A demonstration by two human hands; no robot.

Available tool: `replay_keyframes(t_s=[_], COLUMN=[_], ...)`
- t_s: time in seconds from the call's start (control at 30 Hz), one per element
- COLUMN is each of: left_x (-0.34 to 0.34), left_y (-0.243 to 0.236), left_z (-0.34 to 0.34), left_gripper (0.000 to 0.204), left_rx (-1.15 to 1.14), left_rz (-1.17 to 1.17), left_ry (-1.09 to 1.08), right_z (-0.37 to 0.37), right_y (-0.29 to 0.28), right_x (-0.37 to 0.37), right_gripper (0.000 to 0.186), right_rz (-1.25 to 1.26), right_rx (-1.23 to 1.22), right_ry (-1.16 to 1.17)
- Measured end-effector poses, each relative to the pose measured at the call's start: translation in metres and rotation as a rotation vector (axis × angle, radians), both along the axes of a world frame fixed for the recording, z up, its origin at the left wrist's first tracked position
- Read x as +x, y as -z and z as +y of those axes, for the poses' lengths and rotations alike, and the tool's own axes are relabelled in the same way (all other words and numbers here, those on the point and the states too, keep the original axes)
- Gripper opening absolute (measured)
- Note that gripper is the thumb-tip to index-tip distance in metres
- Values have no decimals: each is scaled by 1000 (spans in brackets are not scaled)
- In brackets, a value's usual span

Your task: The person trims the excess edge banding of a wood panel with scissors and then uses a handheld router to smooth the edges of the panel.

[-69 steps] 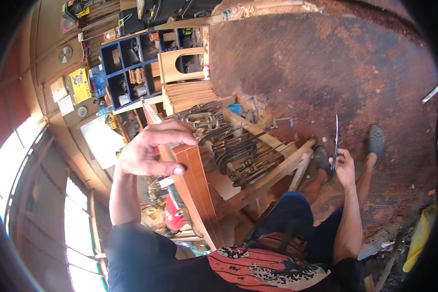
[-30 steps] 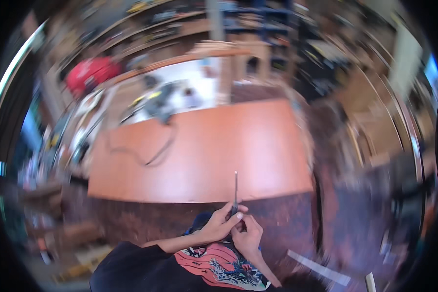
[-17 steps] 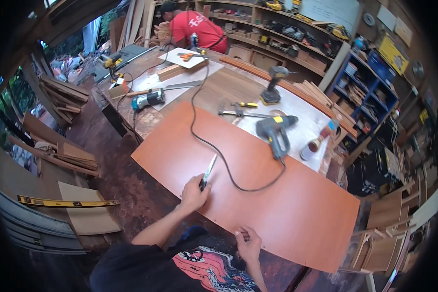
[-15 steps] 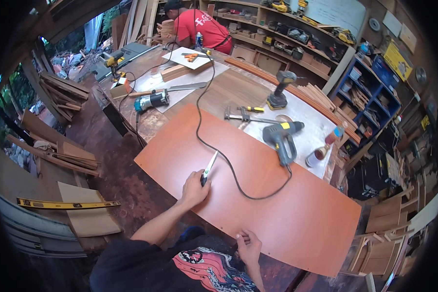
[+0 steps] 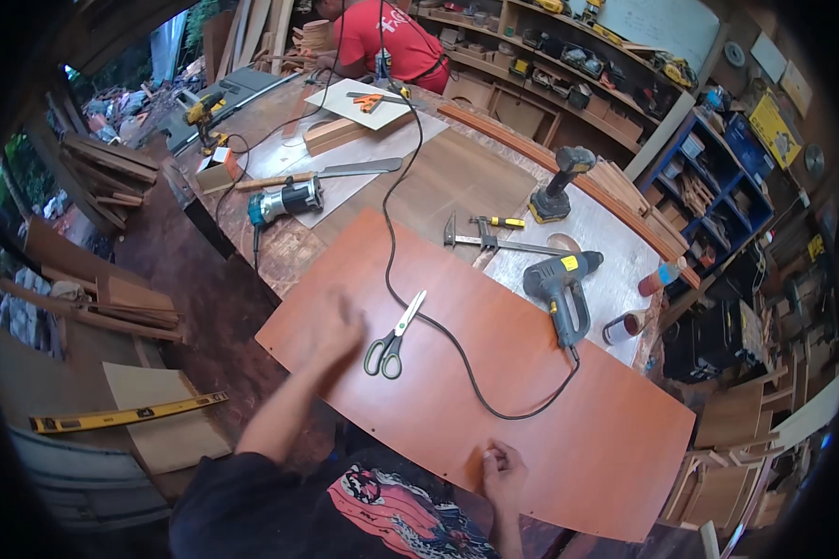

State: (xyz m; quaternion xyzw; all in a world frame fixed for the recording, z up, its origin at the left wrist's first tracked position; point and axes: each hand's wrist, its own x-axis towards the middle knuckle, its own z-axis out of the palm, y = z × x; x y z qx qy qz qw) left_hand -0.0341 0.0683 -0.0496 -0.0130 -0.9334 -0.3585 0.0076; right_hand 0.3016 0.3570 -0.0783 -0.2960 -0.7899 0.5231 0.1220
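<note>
A reddish-brown sheet (image 5: 569, 429) lies across the near side of the workbench. On it rest scissors (image 5: 393, 343) with dark handles, their blades pointing away from me and touching a black cord (image 5: 466, 370). Just left of the scissors is my left hand (image 5: 338, 331), apart from them and smeared by motion. My right hand (image 5: 505, 477) is over the sheet's near edge, its fingers curled together; whatever they may hold is hidden. The cord runs to a grey heat gun (image 5: 564, 289) at the sheet's far right edge.
Beyond the sheet lie a bar clamp (image 5: 508, 244), a cordless drill (image 5: 561, 186), a teal router (image 5: 287, 201) and a handsaw (image 5: 322, 174). Two jars (image 5: 627, 325) stand at the right. A person in a red shirt (image 5: 391, 42) leans at the far end. A yellow level (image 5: 126, 413) lies at left.
My left hand has let go of the scissors, which now lie on the sheet, and has moved left and away from me. My right hand has shifted slightly right.
</note>
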Motion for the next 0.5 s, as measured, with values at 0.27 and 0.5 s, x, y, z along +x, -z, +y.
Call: replay_keyframes(t_s=[0.27,0.5], left_x=[-281,-410], left_y=[14,56], left_z=[-130,-219], left_gripper=[92,111], left_rx=[-556,-419], left_rz=[482,311], left_ry=[284,620], right_z=[-49,-182], right_y=[3,-46], right_x=[15,-32], right_gripper=[30,30], right_rz=[-78,-96], right_rx=[280,145], right_ry=[387,604])
